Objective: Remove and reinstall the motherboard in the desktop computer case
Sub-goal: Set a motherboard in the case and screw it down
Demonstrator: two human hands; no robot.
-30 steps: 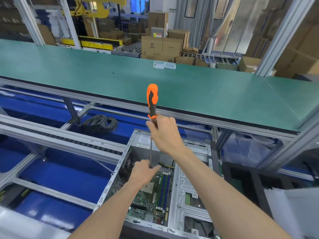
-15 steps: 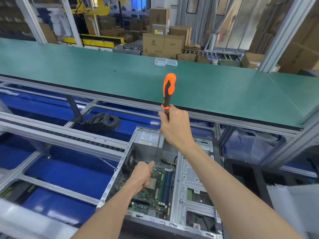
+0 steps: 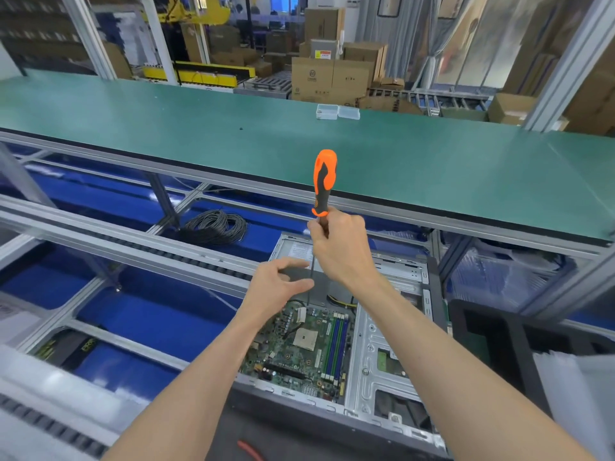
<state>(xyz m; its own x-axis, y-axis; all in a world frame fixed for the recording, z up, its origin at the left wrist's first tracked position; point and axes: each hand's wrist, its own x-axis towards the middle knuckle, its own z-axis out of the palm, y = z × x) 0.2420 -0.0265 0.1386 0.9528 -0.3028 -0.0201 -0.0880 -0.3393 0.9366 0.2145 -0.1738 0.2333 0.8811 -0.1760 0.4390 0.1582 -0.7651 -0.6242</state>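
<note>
Below the long green bench (image 3: 399,161) sits the open computer case (image 3: 382,344) — right hand (image 3: 342,247) grips the screwdriver (image 3: 323,184) upright; left hand (image 3: 279,287) floats open, holding nothing.

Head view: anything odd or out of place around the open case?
One oddity: the right hand grips the screwdriver at the shaft below its orange handle. The motherboard lies flat in the case; no visible damage.

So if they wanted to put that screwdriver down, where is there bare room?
The green bench top is bare on both sides of the two clear boxes. The computer case is crowded: motherboard, both hands, and the screwdriver held by the right hand.
</note>
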